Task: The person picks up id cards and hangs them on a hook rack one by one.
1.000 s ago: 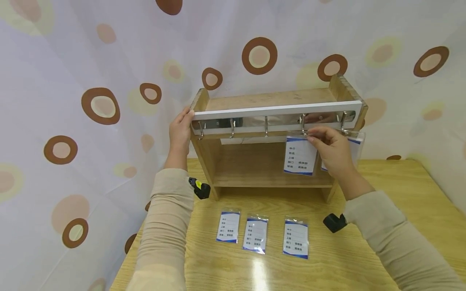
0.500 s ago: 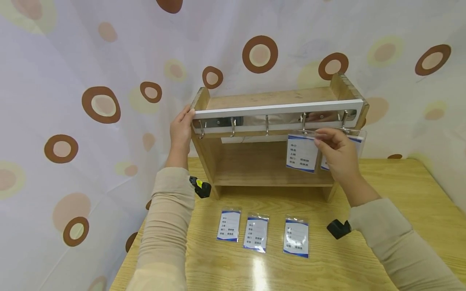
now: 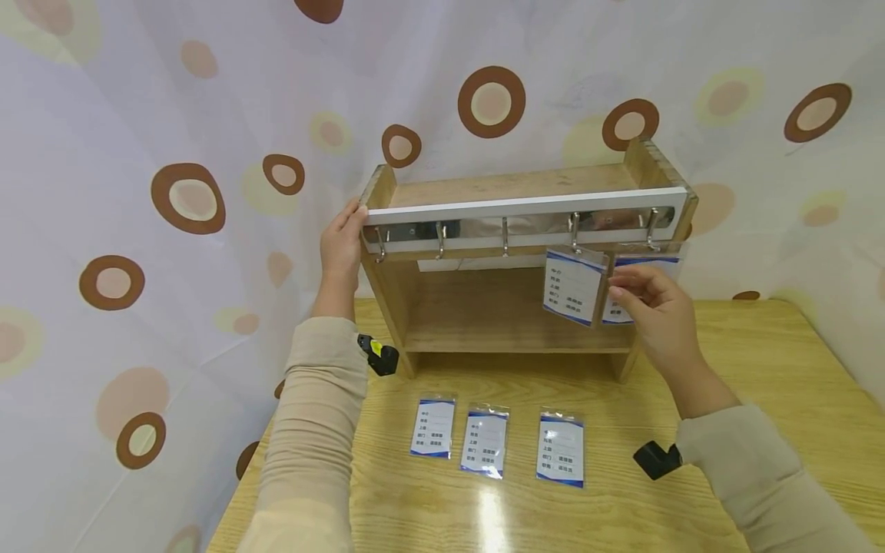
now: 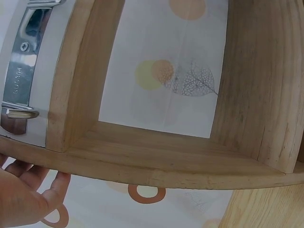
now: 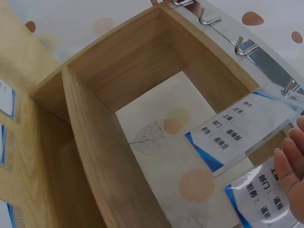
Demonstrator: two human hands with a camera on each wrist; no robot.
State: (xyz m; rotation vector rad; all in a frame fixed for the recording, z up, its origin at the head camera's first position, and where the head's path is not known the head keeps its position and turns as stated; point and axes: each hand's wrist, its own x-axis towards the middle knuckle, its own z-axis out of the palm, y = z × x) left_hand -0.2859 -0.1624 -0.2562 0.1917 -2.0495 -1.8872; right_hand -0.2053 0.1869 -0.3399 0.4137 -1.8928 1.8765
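My left hand (image 3: 341,244) rests at the upper left corner of the wooden shelf (image 3: 477,311), its fingers against the outer side board in the left wrist view. A clear-sleeved name badge (image 3: 572,286), white with blue bands, hangs tilted from the fourth metal hook (image 3: 575,230). Beside it another name badge (image 3: 646,262) hangs at the rightmost hook (image 3: 652,227), partly covered by my right hand (image 3: 660,315). My right fingers are slightly bent near the facing edges of both badges. Nothing is pinched between them in the right wrist view.
Three more badges, a left one (image 3: 433,427), a middle one (image 3: 485,442) and a right one (image 3: 561,448), lie on the wooden table (image 3: 754,369). Three hooks on the left of the white rail (image 3: 477,209) hold no badges. A patterned curtain (image 3: 290,92) hangs behind.
My right hand has let go of the badge's top edge and moved right and down. The badge now hangs more tilted from its hook. My left hand stays at the corner.
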